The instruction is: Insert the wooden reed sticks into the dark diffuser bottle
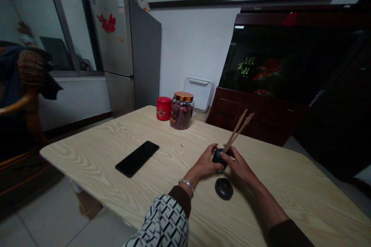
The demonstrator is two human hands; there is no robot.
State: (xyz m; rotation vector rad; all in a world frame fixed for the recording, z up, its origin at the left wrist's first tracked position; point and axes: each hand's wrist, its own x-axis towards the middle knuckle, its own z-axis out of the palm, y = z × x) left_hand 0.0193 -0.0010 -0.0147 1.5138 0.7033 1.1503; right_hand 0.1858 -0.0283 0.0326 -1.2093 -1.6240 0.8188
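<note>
My left hand (205, 161) and my right hand (239, 168) meet over a light wood-grain table (87, 154), both gripping a small black pot (218, 157). Thin pale wooden sticks (238, 129) rise from it, angled up and to the right. My fingers hide most of the pot. Just below my hands, a round black lid (224, 188) rests on the table, apart from both. A silver bangle (187, 185) circles my left wrist.
A black smartphone (137, 158) lies left of my hands. A red tin (164, 108) and a glass jar (181, 112) of dried flower buds stand at the far edge. Beyond are a dark wooden cabinet (246, 119), a fish tank (278, 61) and a refrigerator (127, 46).
</note>
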